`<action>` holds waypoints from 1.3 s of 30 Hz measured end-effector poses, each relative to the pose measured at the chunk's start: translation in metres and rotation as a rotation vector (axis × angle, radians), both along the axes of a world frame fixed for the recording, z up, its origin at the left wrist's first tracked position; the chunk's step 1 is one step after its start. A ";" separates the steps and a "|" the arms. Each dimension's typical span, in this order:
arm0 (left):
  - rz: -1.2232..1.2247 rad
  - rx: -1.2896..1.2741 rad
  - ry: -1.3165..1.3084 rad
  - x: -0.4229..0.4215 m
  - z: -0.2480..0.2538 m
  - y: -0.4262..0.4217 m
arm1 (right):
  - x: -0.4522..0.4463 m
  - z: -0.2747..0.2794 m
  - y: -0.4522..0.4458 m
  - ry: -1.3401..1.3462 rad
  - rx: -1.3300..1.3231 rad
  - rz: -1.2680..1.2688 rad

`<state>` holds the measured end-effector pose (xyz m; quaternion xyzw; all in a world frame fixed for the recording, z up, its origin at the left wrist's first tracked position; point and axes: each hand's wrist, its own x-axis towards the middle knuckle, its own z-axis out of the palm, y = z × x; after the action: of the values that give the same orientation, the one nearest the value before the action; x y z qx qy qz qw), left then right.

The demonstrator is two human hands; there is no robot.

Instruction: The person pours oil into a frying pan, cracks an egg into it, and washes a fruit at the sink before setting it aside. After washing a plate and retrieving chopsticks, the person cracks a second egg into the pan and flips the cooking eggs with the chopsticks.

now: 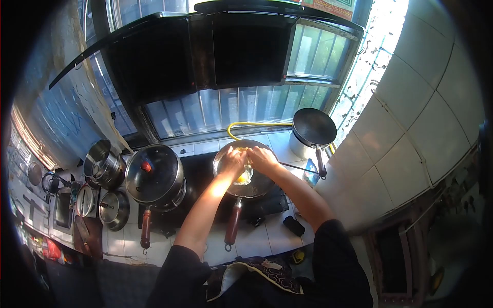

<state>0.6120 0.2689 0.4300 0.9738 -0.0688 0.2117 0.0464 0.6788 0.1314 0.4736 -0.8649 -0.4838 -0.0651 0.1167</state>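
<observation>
My left hand [235, 162] and my right hand [262, 158] meet above the frying pan [259, 188]. Their fingers are closed around an eggshell [241, 149], which they mostly hide. Below the hands, a raw egg [243, 178] with clear white and an orange-yellow yolk shows at the pan's middle. The pan sits on the black gas stove [277, 200], its wooden handle pointing towards my body.
Left of the pan stands a lidded wok [154, 177] with a wooden handle. Further left are a steel pot [103, 161] and a metal lid [114, 209]. At the back right, a small dark pan [314, 127] rests on a light-coloured container. A range hood [249, 49] hangs ahead.
</observation>
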 end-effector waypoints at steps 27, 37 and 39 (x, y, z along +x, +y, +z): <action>-0.044 -0.288 -0.181 -0.029 0.034 0.019 | -0.056 0.011 0.004 0.198 0.300 -0.553; -0.509 -1.405 0.071 -0.052 0.027 -0.061 | -0.115 -0.003 -0.083 1.217 1.120 -0.567; -0.513 -1.332 0.141 -0.073 0.040 -0.078 | -0.138 0.006 -0.098 1.232 1.187 -0.463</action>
<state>0.5390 0.1905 0.4700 0.7032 -0.1486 0.1278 0.6835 0.5410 0.0337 0.4794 -0.6192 -0.0343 0.1502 0.7699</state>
